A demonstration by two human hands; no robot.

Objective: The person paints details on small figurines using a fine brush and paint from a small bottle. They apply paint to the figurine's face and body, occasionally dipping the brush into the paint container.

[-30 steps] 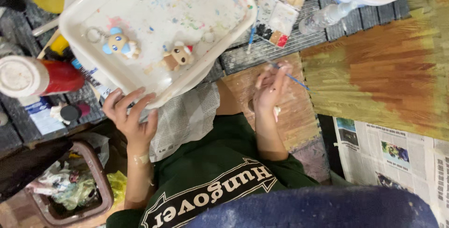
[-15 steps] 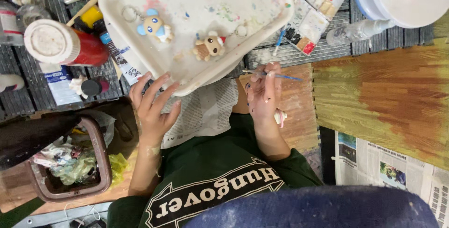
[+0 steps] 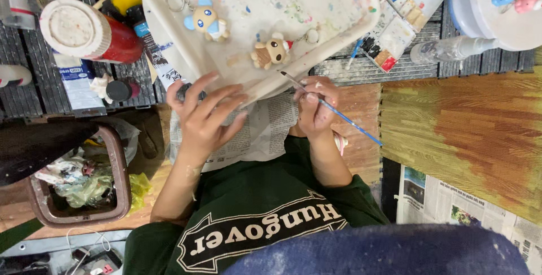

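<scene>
Blue and brown paint already covers two little figures on the white tray (image 3: pixel 169 4): the blue figure (image 3: pixel 206 21) and the brown bear (image 3: pixel 271 51). The right hand (image 3: pixel 314 107) pinches a thin brush (image 3: pixel 333 110), its tip near the bear, maybe for small touches. The left hand (image 3: pixel 206 118) spreads its fingers on the tray's edge.

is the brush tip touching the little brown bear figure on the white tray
Apart. The head view shows bare tray between the thin blue paintbrush tip, held in the right hand, and the small brown bear figure.

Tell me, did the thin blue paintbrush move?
Yes. The thin blue paintbrush in the right hand moved left toward the white plastic tray; its tip is now beside the small brown bear figure.
</scene>
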